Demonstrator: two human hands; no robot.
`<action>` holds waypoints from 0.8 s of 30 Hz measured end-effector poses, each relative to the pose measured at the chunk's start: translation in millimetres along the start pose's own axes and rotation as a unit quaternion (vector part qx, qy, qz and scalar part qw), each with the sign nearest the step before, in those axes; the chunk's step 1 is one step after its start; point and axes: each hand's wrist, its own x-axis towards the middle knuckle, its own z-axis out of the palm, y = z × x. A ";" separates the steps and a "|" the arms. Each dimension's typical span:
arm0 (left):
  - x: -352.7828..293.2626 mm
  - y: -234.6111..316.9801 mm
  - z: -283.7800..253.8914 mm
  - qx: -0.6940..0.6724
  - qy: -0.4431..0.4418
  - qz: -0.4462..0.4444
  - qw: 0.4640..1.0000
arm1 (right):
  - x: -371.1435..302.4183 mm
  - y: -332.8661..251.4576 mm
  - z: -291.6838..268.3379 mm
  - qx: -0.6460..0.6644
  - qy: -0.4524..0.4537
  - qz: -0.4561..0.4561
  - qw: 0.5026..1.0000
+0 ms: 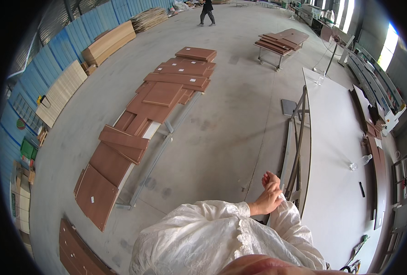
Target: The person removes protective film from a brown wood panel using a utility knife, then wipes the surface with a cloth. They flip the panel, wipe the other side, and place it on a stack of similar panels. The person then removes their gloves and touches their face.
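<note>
My left hand [265, 202] reaches across my front, with its fingers closed on the white cuff [281, 197] of my right sleeve at the wrist. Just beyond it, my right hand [271, 179] is raised with loosely curled fingers, somewhat apart, and nothing shows in it. The left hand covers part of the right wrist. Both arms wear loose white patterned sleeves [189, 233]. The hands are beside the left edge of a long white-topped table [334, 151], touching none of the things on it.
Reddish-brown panels [162, 94] lie along a metal-legged stand to the left; more rest on a wheeled cart [279, 52] farther off. A plastic bottle [364, 160], a black strip [361, 189] and narrow brown boards [378, 183] are on the table. A person [206, 13] walks far back.
</note>
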 end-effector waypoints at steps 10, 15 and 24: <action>-7.2 -15.4 14.9 -0.106 -0.071 -0.080 0.989 | 111.9 -27.2 -109.0 0.180 -0.030 -0.095 0.979; 0.6 -29.1 7.0 -0.109 -0.106 -0.125 0.980 | 130.8 -124.9 -217.1 0.245 0.062 -0.182 0.950; -6.7 -36.5 -22.7 -0.120 -0.156 -0.171 0.965 | 94.9 -199.0 -463.3 0.253 0.298 -0.324 0.861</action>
